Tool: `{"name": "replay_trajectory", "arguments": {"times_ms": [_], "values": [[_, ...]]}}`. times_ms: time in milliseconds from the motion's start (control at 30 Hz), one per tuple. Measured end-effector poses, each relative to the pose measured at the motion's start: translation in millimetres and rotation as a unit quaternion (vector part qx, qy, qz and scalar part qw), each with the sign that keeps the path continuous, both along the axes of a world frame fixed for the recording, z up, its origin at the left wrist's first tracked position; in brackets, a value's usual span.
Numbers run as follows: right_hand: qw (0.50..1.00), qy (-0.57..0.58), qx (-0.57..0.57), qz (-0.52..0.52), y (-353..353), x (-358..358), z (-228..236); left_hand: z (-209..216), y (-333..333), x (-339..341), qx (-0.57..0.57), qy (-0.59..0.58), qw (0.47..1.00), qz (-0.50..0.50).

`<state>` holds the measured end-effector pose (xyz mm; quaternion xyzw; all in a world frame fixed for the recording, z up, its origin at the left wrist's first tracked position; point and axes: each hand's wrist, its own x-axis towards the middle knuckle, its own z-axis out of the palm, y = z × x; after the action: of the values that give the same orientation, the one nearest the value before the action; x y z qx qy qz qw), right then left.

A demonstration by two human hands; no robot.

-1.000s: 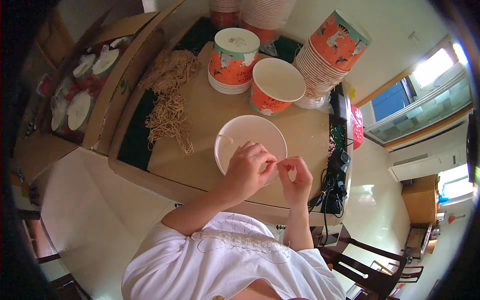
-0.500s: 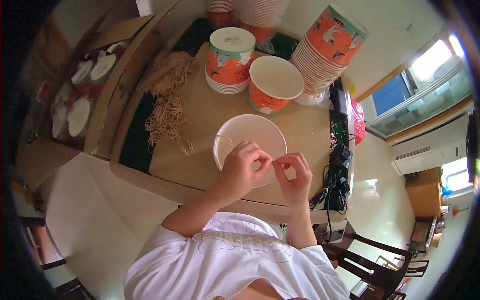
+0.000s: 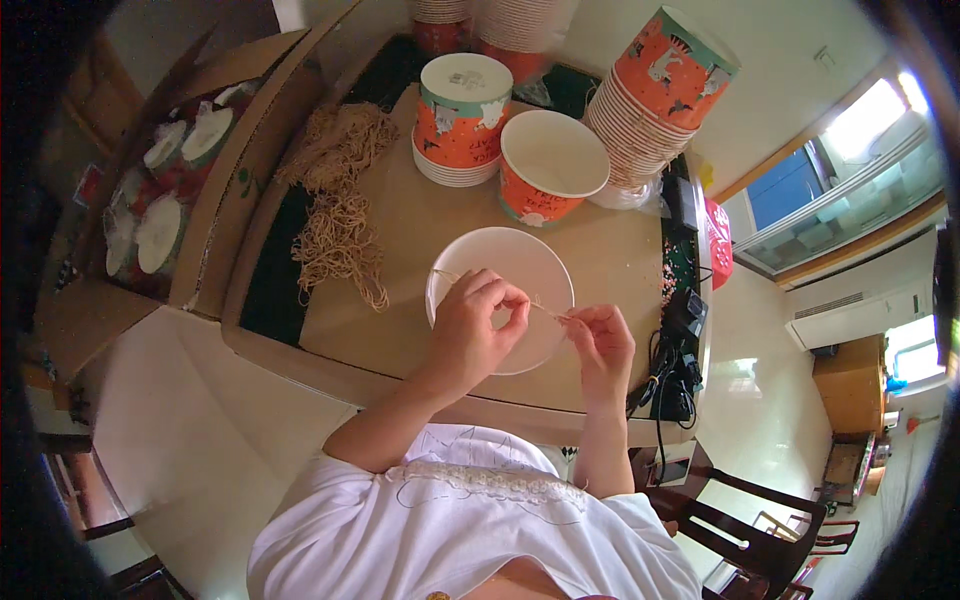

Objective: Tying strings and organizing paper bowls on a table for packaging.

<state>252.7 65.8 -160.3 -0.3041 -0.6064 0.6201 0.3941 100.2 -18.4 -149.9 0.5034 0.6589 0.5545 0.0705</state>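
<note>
A thin tan string (image 3: 545,311) runs between my two hands, and a short end of it sticks out left of my left hand. My left hand (image 3: 468,335) pinches it between thumb and fingertips over a round white paper bowl (image 3: 490,252). My right hand (image 3: 604,345) pinches the other part just beyond the bowl's right rim. The bowl stands on the cardboard sheet (image 3: 400,330) in front of me, partly hidden by my left hand. Whether there is a knot in the string is too small to tell.
Loose tan string (image 3: 340,210) lies in a heap at the left. Behind the bowl stand an open orange paper bucket (image 3: 552,155), an upturned one (image 3: 462,115) and a tall bucket stack (image 3: 640,120). Black cables (image 3: 672,370) lie right; an open carton (image 3: 225,190) stands left.
My hands have moved apart, the right one going right and slightly down, so that a length of string now shows between them.
</note>
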Motion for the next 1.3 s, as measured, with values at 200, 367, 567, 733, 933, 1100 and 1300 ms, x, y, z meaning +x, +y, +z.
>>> {"name": "replay_trajectory", "arguments": {"times_ms": [200, 367, 567, 733, 933, 1100, 1300], "values": [[0.993, 0.106, -0.051, -0.006, 14.3, 10.9, -12.9, 1.8, -0.7, -3.5, -0.016, -0.038, 0.999, -0.002], [0.988, 0.135, -0.071, -0.016, 12.9, 5.5, -3.1, -5.4, 0.7, -4.6, 0.025, -0.023, 0.999, -0.025], [0.988, 0.14, -0.064, -0.015, 10.4, -1.3, 2.1, -3.9, -4.3, -1.3, -0.075, -0.159, 0.981, -0.084], [0.965, -0.152, 0.205, 0.052, 10.4, -8.6, 0.7, -1.1, -5.1, 0.3, -0.059, -0.147, 0.984, -0.08], [0.995, 0.036, -0.091, 0.024, 17.4, -4.7, -13.3, -0.5, -6.6, -3.0, -0.052, -0.143, 0.987, -0.048], [0.89, 0.293, -0.322, 0.137, 23.2, 7.5, -10.0, 4.0, -6.9, -2.1, -0.073, -0.003, 0.994, -0.078], [0.994, 0.073, -0.001, 0.08, 1.8, 23.1, 3.4, -14.9, 10.7, 3.0, -0.099, -0.057, 0.99, -0.088]]}}
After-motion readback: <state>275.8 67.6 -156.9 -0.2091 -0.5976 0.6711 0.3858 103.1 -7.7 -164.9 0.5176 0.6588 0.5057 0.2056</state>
